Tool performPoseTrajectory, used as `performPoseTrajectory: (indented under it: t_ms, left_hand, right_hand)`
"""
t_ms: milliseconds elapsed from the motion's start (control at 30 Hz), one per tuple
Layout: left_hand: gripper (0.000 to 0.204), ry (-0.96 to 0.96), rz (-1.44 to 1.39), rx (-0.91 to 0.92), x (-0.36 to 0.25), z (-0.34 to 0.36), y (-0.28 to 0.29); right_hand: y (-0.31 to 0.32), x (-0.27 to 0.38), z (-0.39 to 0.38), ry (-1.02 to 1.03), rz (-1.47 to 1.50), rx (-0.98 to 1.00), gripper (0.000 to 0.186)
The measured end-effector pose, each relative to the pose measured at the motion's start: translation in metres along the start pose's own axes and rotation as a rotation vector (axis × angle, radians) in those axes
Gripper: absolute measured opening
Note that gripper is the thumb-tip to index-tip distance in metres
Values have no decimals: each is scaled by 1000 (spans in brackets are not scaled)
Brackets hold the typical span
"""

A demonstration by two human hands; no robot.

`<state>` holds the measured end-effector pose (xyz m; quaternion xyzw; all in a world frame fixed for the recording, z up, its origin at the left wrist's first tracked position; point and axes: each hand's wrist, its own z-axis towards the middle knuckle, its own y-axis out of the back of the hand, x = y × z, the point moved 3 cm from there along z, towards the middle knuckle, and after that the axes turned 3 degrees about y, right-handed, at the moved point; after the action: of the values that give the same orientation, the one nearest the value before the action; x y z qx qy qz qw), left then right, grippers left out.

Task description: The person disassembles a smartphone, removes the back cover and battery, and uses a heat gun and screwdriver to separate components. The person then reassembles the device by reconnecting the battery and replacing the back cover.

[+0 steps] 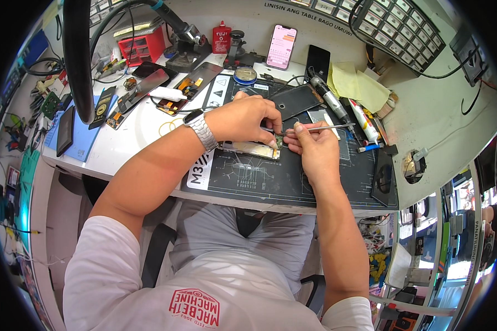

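Observation:
An opened phone [250,148], with its pale inner side and a bit of green circuit board showing, lies on the dark work mat [232,175]. Over its right end bends my left hand [243,120], fingers closed and their tips pressing on the phone by the board. My right hand [316,146] is closed round a slim metal tool [327,128], thumb on top. The tool's back end points right; its working tip, close to the board, is hard to make out between my hands.
Behind my hands lie a dark phone [296,101] and a grey pen-like rotary tool [329,98]. A lit phone [281,47] leans on the wall beside a red bottle [221,37]. Phone screens [143,91] lie at left; a black panel [382,175] is at right. A black lamp arm [77,60] hangs at left.

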<state>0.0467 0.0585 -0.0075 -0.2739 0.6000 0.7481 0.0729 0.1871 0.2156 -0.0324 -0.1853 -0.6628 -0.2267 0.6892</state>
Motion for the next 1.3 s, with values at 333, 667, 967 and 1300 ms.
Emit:
performPoseTrajectory:
  t_ms: [333, 667, 967, 1300]
  left_hand:
    - [28, -143, -6, 16, 6, 1, 7]
    - [85, 111, 241, 260, 8, -31, 43]
    - [78, -36, 156, 100, 10, -24, 33]
    - [73, 131, -260, -408, 35, -16, 71]
  right_hand:
    - [-4, -4, -4, 60, 45, -44, 22]
    - [0, 7, -5, 249, -111, -51, 16]
    - [-8, 20, 22, 130, -531, 274, 35]
    - [1, 42, 38, 218, -259, 115, 18]
